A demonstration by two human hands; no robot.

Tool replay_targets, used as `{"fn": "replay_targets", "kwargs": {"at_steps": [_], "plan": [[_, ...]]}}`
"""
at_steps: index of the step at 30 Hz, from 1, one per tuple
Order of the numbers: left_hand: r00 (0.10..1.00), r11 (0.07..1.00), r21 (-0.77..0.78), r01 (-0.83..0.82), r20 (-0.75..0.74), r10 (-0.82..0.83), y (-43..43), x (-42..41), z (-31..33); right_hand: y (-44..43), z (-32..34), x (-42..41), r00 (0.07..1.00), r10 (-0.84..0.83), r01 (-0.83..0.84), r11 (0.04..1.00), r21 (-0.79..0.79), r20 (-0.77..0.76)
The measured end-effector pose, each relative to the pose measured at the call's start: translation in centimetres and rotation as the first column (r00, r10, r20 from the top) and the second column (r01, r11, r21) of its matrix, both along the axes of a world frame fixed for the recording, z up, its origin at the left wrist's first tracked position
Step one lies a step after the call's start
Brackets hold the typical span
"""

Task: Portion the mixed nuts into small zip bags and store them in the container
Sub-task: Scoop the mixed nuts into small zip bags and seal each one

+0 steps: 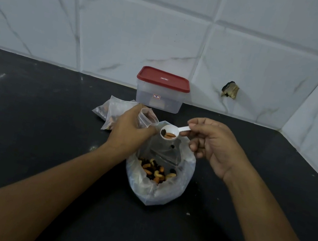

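Observation:
A large clear plastic bag (pixel 183 179) of mixed nuts (pixel 155 172) lies open on the black counter in the middle. My left hand (pixel 129 130) pinches a small clear zip bag (pixel 165 148) by its top and holds it above the nuts. My right hand (pixel 212 146) pinches the handle of a white scoop (pixel 169 132) holding a few nuts, just at the small bag's mouth. A clear container (pixel 158 99) with a red lid (pixel 164 78), closed, stands behind by the wall.
Filled small zip bags (pixel 111 110) lie on the counter (pixel 36 131) left of the container, behind my left hand. A white tiled wall (pixel 126 30) runs along the back and the right side, with a dark broken patch (pixel 230 89) near its base.

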State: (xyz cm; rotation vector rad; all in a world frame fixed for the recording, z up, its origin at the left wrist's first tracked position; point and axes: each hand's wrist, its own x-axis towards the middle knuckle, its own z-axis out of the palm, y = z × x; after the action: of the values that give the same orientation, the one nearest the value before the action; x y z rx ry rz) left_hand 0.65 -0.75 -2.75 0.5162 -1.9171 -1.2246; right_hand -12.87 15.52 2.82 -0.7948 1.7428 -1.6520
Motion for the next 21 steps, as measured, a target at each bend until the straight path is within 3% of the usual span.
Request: {"fn": "replay_targets", "kwargs": {"at_steps": [6, 10, 12, 15, 19, 21], "plan": [[0.996, 0.997, 0.020, 0.076, 0.037, -0.077, 0.2, 0.1, -0.1, -0.3, 0.2, 1.2, 0.997, -0.058, 0.051, 0.989, -0.140, -0.047], [0.994, 0.994, 0.033, 0.107, 0.033, -0.108, 0.2, 0.1, -0.1, -0.8, -0.6, 2.0, 0.956, -0.006, -0.027, 0.994, -0.106, -0.293], [0.992, 0.993, 0.014, 0.119, 0.036, -0.119, 0.1, 0.2, -0.2, -0.8, -1.1, 2.2, 0.859, 0.056, -0.089, 0.995, -0.040, -0.509], [0.990, 0.990, 0.017, 0.143, 0.000, -0.143, 0.1, 0.2, -0.3, -0.6, -1.3, 2.5, 0.620, 0.092, -0.136, 0.991, 0.009, -0.779], [0.988, 0.988, 0.031, 0.151, -0.012, -0.151, 0.1, 0.1, -0.3, -0.7, -1.2, 2.3, 0.384, 0.121, -0.136, 0.988, 0.074, -0.915], [0.987, 0.986, 0.039, 0.160, -0.011, -0.159, 0.1, 0.0, -0.3, -0.8, -1.4, 2.1, 0.378, 0.109, -0.126, 0.990, 0.066, -0.919]]}}
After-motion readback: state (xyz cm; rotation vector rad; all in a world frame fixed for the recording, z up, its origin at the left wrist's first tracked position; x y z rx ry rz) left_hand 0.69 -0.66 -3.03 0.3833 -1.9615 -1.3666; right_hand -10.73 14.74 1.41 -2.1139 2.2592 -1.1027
